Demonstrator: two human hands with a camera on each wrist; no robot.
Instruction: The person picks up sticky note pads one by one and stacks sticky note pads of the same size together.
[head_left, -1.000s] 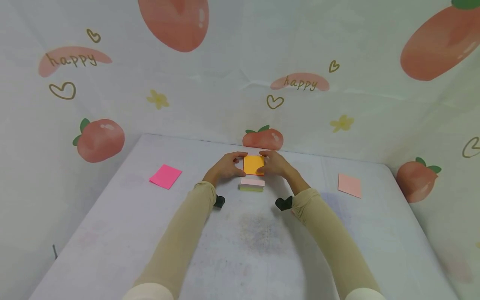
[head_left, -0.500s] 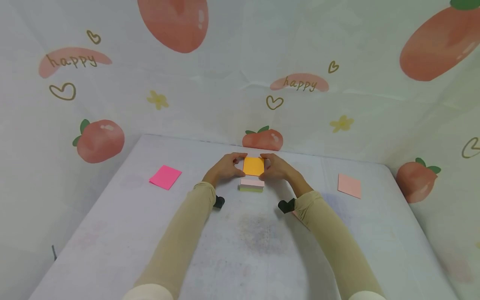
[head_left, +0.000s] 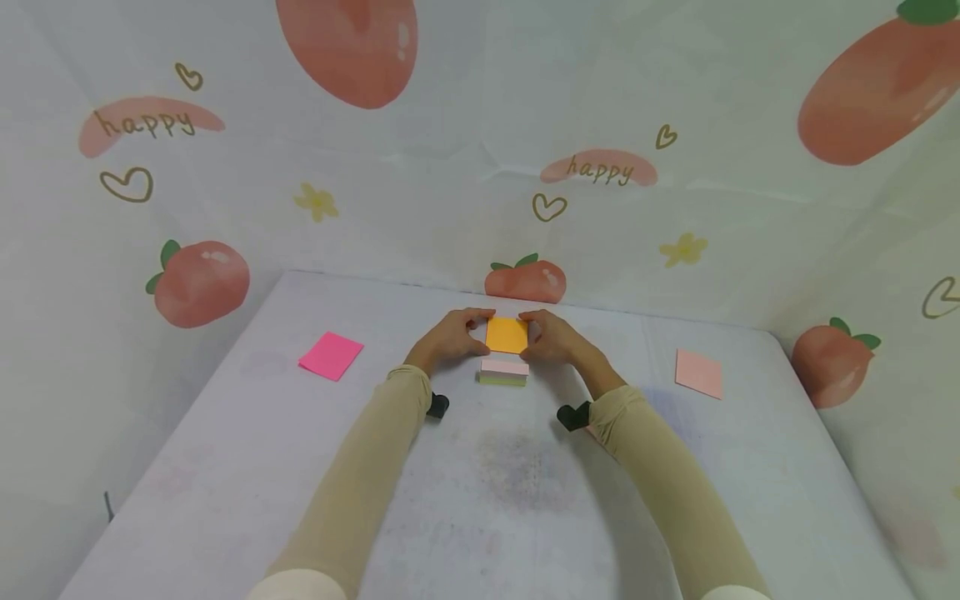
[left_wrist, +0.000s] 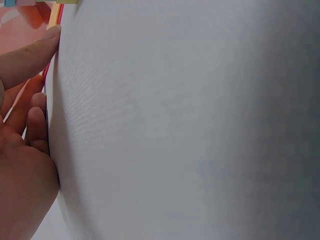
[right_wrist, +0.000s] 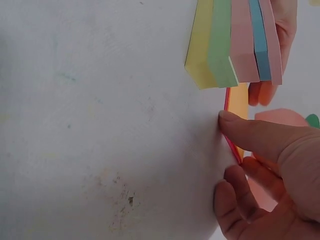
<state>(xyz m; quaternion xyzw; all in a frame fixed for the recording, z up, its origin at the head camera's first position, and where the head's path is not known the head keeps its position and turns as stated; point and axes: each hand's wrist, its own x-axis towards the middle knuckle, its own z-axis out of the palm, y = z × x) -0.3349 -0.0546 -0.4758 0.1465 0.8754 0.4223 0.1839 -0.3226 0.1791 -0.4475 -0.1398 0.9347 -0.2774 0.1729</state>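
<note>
- Orange sticky-note pad [head_left: 507,335]: flat, just beyond the multicoloured sticky-note stack [head_left: 504,369].
- Left hand [head_left: 448,335]: thumb and forefinger clamped on the pad's left corners.
- Right hand [head_left: 557,337]: likewise on the right corners.

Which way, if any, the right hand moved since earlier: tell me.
Yes: the right hand shifted slightly down the head view, nearer the unmoved paper stack.
</note>
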